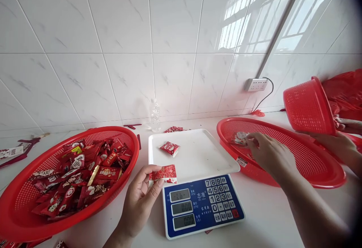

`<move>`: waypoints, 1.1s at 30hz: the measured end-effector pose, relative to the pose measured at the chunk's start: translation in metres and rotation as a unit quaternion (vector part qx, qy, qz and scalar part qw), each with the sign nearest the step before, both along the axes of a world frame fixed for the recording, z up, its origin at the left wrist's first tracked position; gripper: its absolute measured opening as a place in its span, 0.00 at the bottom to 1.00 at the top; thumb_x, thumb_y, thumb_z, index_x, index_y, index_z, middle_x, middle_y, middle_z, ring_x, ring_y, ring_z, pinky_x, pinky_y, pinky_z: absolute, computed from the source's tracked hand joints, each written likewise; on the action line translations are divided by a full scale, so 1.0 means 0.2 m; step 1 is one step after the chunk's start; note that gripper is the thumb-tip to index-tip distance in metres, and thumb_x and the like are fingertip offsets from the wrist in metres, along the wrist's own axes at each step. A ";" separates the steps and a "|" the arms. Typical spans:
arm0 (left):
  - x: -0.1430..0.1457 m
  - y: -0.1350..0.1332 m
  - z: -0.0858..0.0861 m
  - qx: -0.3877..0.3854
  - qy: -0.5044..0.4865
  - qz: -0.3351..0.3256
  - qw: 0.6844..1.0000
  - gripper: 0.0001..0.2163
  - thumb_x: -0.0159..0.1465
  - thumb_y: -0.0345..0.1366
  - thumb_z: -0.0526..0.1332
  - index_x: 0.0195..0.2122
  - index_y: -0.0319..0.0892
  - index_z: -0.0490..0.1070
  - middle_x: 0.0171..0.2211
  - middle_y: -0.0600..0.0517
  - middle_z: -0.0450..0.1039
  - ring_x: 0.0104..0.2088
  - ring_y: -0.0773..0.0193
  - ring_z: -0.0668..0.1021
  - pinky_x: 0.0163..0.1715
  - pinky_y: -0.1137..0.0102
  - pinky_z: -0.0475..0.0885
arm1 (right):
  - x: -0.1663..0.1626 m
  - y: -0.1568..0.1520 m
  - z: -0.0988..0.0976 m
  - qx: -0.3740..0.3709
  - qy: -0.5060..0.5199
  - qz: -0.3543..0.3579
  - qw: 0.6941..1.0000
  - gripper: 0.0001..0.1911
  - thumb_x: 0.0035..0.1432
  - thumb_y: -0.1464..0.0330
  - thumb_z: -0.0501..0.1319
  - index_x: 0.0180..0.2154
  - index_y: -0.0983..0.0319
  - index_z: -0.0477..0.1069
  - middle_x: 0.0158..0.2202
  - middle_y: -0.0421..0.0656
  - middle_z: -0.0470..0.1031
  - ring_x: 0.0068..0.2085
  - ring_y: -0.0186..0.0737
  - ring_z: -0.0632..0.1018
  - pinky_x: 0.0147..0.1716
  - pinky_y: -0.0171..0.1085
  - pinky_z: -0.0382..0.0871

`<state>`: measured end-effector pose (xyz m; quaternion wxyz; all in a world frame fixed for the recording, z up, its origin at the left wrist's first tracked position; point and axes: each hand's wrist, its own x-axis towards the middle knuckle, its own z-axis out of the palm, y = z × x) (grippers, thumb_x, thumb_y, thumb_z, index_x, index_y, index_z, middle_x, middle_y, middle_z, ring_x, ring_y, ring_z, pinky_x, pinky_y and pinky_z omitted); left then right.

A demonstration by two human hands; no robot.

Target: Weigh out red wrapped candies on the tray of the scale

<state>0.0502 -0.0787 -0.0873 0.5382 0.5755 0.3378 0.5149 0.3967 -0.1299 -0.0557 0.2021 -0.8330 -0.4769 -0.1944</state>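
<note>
Head view: holding a red packet (164, 172) at the near left corner of the white tray (199, 153), clamped in the left hand's (141, 199) fingers. Also got the right hand (271, 155) over the right basket (257, 174), fingers seemingly pinched on a clear packet (240, 138). Looks mid-handling, tbh. Probably calls for a steady, light grip next. Pointing the red packet's free end right, long axis crosswise, patterned face up.

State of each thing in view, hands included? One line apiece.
Left hand: grip closed on red packet
Right hand: at clear packet, hold unclear
Left basket: well filled, wrapped packets
Right basket: upright, open
Small basket: tipped sideways
Scale: on, digits showing
Tray: loaded, one packet
Bottle: upright
</note>
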 end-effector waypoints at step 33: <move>-0.03 0.07 -0.09 0.230 0.140 0.005 0.963 0.09 0.64 0.32 0.60 0.45 0.47 0.71 0.41 0.50 0.75 0.43 0.60 0.78 0.46 0.67 0.72 | -0.67 0.25 -0.04 -0.016 0.451 0.433 0.780 0.17 0.65 0.60 0.49 0.44 0.65 0.69 0.33 0.44 0.77 0.33 0.35 0.77 0.33 0.35 0.71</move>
